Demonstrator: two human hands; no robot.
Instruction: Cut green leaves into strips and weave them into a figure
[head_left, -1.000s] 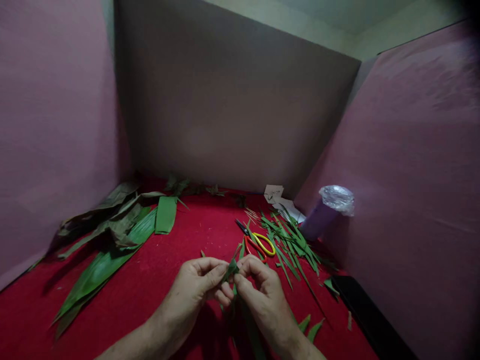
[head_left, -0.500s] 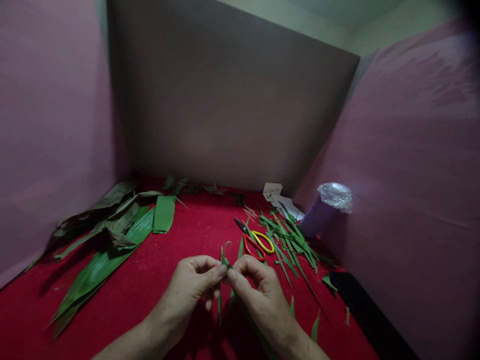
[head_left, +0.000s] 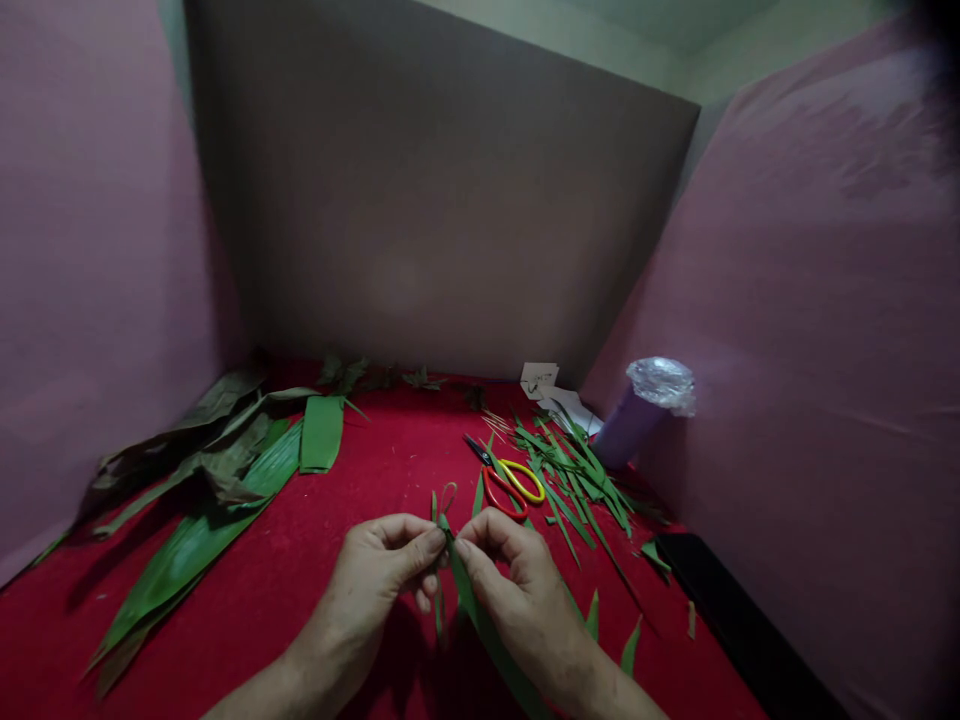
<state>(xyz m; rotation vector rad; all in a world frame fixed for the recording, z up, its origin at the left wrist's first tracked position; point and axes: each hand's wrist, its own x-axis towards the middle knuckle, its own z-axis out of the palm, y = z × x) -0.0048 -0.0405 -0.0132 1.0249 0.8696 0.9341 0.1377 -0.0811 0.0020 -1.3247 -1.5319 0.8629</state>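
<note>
Left side of the red cloth [head_left: 285, 600]: dried brown leaves [head_left: 232, 478], limp, overlapping a long green leaf [head_left: 187, 565] that slants toward the near-left corner. At that pile's inner end, a squared green leaf piece [head_left: 322, 434], so some trimming looks done. Dark leafy scraps [head_left: 422, 380] run along the far edge.

Middle, toward the near edge: my left hand [head_left: 386, 565] has thumb and forefinger pinched on a small folded leaf piece [head_left: 445, 525], lifted over the cloth. A thin loop [head_left: 449, 492] pokes up from it. Folding looks started, not finished: a long green strip [head_left: 480, 615] trails from it, loose, down toward the near edge. How many folds are left, can't tell. My right hand [head_left: 517, 580] has thumb and forefinger narrow, right beside the strip; can't tell if they grip it.

Just beyond my right hand, scissors [head_left: 489, 487] lie unheld. Further back, thin sticks [head_left: 496, 425], then white papers [head_left: 539, 379] near the far edge. Right of those, a heap of cut strips [head_left: 574, 470], so cutting seems well along, plenty unused. Purple cylinder [head_left: 626, 430], clear wrap on top, near the far-right corner; black flat object [head_left: 720, 600] along the right edge.
</note>
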